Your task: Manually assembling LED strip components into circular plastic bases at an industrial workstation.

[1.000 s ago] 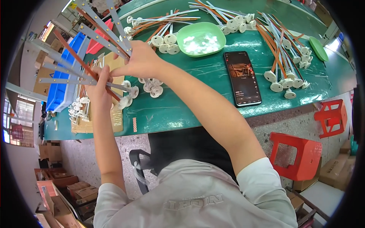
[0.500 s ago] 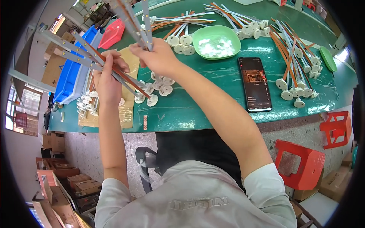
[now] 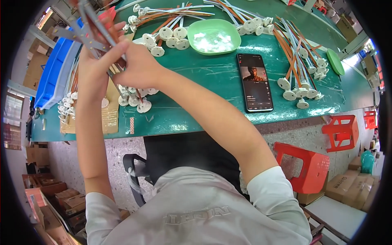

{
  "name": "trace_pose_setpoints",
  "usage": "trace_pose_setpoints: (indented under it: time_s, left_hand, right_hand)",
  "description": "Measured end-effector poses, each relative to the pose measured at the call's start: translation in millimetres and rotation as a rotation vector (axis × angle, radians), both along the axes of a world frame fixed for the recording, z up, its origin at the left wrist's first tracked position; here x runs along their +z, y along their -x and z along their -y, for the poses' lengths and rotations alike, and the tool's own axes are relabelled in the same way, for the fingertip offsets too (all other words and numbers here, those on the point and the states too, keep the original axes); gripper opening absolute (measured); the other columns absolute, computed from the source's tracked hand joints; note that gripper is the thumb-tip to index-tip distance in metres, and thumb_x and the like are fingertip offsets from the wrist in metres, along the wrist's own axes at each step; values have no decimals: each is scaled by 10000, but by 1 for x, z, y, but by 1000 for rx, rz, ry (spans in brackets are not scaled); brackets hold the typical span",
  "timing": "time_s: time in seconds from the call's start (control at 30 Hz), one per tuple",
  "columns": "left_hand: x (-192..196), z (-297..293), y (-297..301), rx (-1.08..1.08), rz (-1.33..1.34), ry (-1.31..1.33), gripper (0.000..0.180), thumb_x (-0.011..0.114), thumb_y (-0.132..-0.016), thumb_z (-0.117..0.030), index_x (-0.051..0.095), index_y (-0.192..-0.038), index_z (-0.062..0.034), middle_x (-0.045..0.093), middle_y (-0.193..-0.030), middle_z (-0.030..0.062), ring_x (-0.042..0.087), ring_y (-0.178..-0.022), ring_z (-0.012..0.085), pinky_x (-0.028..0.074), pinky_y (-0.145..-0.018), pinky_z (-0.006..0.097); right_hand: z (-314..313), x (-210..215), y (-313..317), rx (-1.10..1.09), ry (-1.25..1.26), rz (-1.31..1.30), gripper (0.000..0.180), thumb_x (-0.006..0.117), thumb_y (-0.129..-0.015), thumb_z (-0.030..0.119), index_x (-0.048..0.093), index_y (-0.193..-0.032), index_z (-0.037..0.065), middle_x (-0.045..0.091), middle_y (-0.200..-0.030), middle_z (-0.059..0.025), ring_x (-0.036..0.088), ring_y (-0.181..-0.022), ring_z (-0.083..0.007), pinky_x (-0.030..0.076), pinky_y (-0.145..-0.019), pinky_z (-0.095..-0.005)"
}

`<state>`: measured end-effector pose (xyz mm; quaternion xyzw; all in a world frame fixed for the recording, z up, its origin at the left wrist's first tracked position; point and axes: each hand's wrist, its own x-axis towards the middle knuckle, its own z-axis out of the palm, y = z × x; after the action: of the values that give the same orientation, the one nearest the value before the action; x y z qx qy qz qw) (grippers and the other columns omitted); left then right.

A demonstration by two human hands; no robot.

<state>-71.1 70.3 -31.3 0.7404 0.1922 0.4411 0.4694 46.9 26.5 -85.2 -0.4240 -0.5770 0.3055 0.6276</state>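
Observation:
My left hand (image 3: 94, 67) and my right hand (image 3: 136, 65) are together over the table's left part, both closed around a bundle of thin grey and brown LED strips (image 3: 96, 30). The strips' upper ends fan upward and are blurred by motion. Below my hands are several white round discs (image 3: 132, 100) with small holes; which belong to the held strips I cannot tell. My right hand hides part of the bundle. More strips with white discs (image 3: 173, 36) lie beyond my hands.
A green bowl (image 3: 238, 41) holds small white pieces. Right of centre lies a phone (image 3: 254, 87) with its screen lit. Another strip pile (image 3: 300, 87) is at the right. Cardboard (image 3: 110, 118) and a blue bin (image 3: 55, 75) sit left. Red stools (image 3: 304, 163) stand by the table.
My right hand has come down and left to my left hand, and the separate strip groups are now one bundle. The whole view has shifted, so the table's things appear further left.

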Motion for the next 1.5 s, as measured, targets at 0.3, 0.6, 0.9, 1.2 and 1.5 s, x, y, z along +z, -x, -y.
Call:
trace_pose_setpoints:
  time_s: [0.3, 0.6, 0.9, 1.2, 1.5]
  left_hand:
    - [3, -1, 3, -1, 237, 159, 142, 681, -899, -70, 646, -1018, -1, 645, -850, 56, 591, -747, 114, 454, -674, 255]
    - [9, 25, -5, -70, 28, -128, 218, 583, -958, -70, 586, -1159, 16, 610, -965, 63, 574, -736, 115, 486, -842, 298]
    - [-33, 24, 46, 131, 91, -303, 561, 634, -913, -184, 425, -1401, -3, 501, -1380, 152, 484, -1271, 249, 384, -1050, 388]
    - [-130, 12, 109, 824, -76, -274, 267, 676, -889, -135, 619, -1119, -11, 649, -1116, 127, 610, -969, 230, 482, -848, 342]
    - [-109, 29, 92, 669, -153, -691, 137, 714, -731, 37, 598, -693, -22, 632, -710, 97, 603, -677, 273, 473, -653, 349]
  right_hand:
    - [-8, -20, 18, -94, -238, 99, 809, 803, -596, 207, 460, -1299, 3, 661, -1010, -200, 664, -920, -336, 528, -848, -374]
    - [2, -22, 30, 18, -133, 69, 542, 828, -669, 250, 587, -1079, -10, 689, -826, -153, 697, -780, -282, 537, -740, -353]
    - [0, -21, 27, 4, -120, 37, 318, 690, -847, 197, 630, -1110, 29, 672, -743, -153, 676, -677, -257, 519, -647, -357]
    - [-6, -26, 37, 15, -8, -129, 315, 747, -843, 349, 664, -836, 45, 600, -683, 3, 524, -643, -104, 440, -595, -315]
    - [5, -15, 34, 141, 144, -284, 234, 659, -935, 198, 524, -812, 51, 487, -532, 25, 425, -448, -47, 321, -445, -225]
